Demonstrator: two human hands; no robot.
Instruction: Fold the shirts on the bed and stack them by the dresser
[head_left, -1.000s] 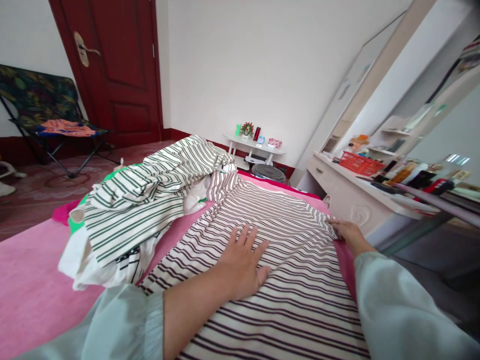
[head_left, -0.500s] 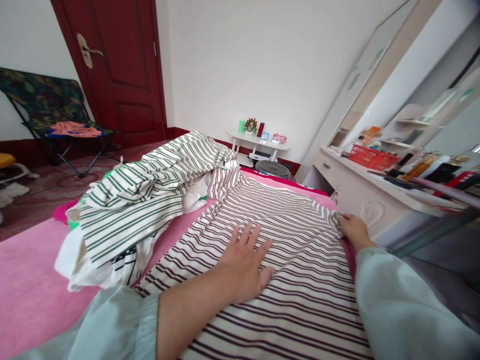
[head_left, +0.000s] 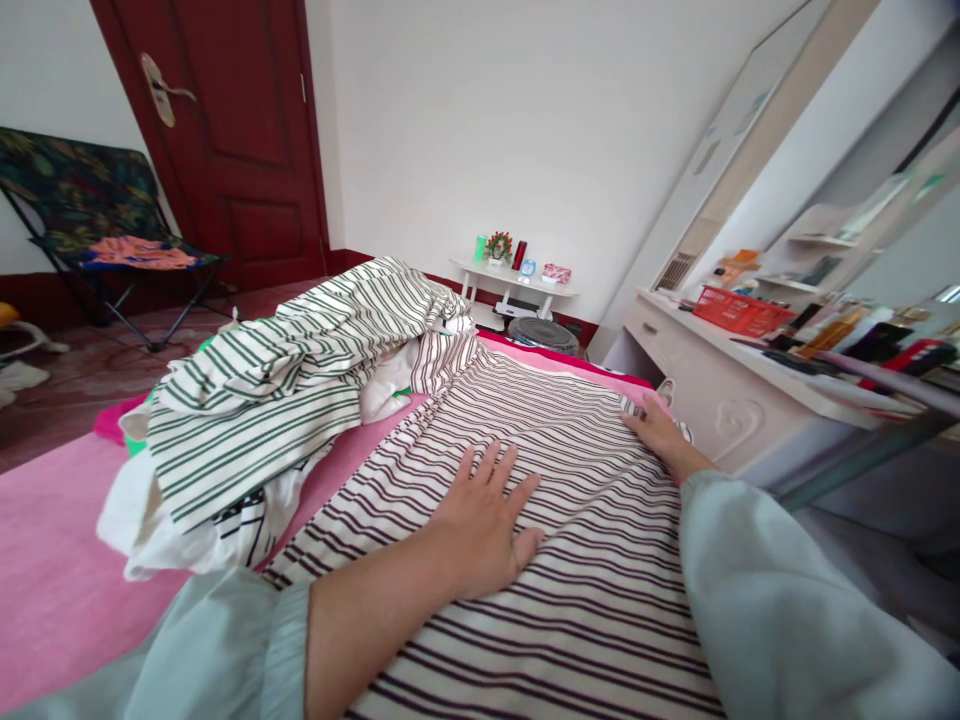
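A shirt-like garment [head_left: 570,610] with dark stripes on white lies spread over the pink bed cover. My left hand [head_left: 484,525] rests flat on its middle, fingers spread and palm down. Toward the garment's far right edge, my right hand [head_left: 661,437] lies on the cloth with thumb and forefinger slightly apart; its other fingers are partly hidden. A bit of striped cloth shows just beyond that hand. Left of the garment is a heap of clothes [head_left: 255,430], topped by a green-striped white piece.
The pink bed cover [head_left: 60,570] extends to the left. A dressing table [head_left: 739,400] with a red basket [head_left: 739,312] and bottles stands close on the right. Farther back are a small white shelf table [head_left: 517,280], a red door [head_left: 247,150] and a folding chair [head_left: 97,220].
My right hand has shifted left and slightly away from me, from the garment's right edge onto its cloth, and its pinch has loosened. My left hand stays flat on the garment.
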